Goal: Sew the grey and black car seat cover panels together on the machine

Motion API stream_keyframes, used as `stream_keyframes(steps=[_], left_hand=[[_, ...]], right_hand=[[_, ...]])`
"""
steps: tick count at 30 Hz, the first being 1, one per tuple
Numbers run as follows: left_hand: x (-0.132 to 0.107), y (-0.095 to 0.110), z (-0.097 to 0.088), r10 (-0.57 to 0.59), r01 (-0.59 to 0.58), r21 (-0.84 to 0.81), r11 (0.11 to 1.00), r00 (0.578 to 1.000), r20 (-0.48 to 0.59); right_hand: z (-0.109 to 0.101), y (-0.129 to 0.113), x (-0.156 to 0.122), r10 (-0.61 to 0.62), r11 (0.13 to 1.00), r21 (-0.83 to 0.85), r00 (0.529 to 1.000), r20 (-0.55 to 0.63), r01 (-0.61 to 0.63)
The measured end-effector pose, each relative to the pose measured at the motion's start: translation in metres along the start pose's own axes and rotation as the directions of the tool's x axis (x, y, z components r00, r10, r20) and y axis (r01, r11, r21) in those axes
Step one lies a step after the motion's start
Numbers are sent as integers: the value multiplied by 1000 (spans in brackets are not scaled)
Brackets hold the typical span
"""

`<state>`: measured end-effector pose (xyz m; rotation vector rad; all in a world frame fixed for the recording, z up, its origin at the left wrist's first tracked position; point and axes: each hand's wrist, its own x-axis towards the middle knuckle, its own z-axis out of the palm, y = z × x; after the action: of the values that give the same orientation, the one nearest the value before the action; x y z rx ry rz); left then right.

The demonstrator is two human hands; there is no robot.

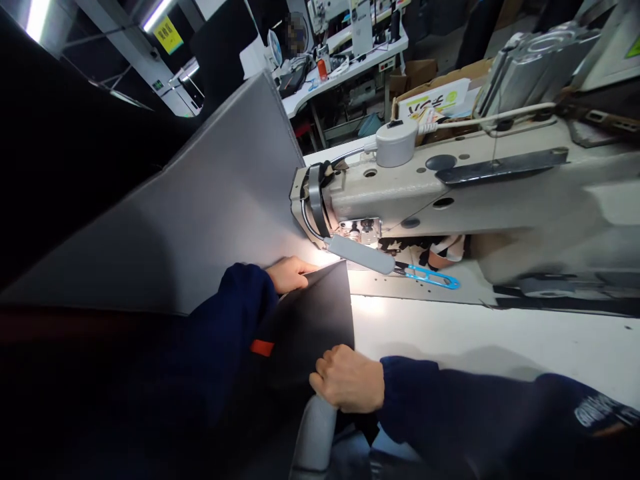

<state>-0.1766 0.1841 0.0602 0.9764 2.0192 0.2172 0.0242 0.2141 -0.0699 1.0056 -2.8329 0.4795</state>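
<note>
My left hand is by the needle area of a sewing machine, its fingers closed on the upper edge of a black fabric panel. My right hand is a fist around the right edge of that panel, lower down. A large grey sheet stands up behind my left hand and reaches the machine head. Between my hands, a small orange tab shows on the black material. Below my right fist is a rounded grey padded piece. The needle itself is hidden.
Thread snips with blue handles lie at the machine bed, beside a grey lamp bar. A white tabletop extends right. Behind stand a cardboard box with papers and another workstation, where a person is partly visible.
</note>
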Motion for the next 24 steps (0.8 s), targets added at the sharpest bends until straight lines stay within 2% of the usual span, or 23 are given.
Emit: stream_keyframes(steps=[2,4,7,9,11,13,16,18,19,22,23,24], left_hand=[[-2,1,3,12,-12,32,999,1000,-9],[-3,1,4,23,-22,47,999,999,-26],[-2,0,5,35,-31,64,997,997,-63],[-1,0,6,52,-47,71,996,996,-70],[-1,0,8,74,-68,82,994,995,-65],[-2,0,9,82,-75,101,992,994,-70],[-2,2,10,75,-59,154,986,992,-99],[-3,2,11,77,-56,183,981,991,-111],[-3,2,12,83,-59,195,979,990,-115],[-3,2,17,98,-73,229,971,990,-101],[-3,2,19,99,-75,247,966,991,-89],[-3,2,22,98,-73,272,959,992,-79]], right_hand=[[-4,3,1,-4,999,46,1000,13,4],[-14,12,2,-32,987,161,999,13,29],[-36,39,4,-157,895,421,988,-11,146],[-45,60,6,-88,866,484,991,-97,124],[-44,77,9,133,923,382,973,-188,-53],[-35,86,12,299,949,183,919,-257,-258],[-21,81,2,352,920,-90,903,-246,-383],[-19,70,-21,415,863,-229,891,-187,-450],[-20,63,-37,472,818,-288,867,-159,-498],[-27,46,-91,671,630,-400,726,-154,-666],[-29,40,-105,697,585,-416,694,-181,-696],[-30,34,-114,691,575,-420,692,-210,-702]])
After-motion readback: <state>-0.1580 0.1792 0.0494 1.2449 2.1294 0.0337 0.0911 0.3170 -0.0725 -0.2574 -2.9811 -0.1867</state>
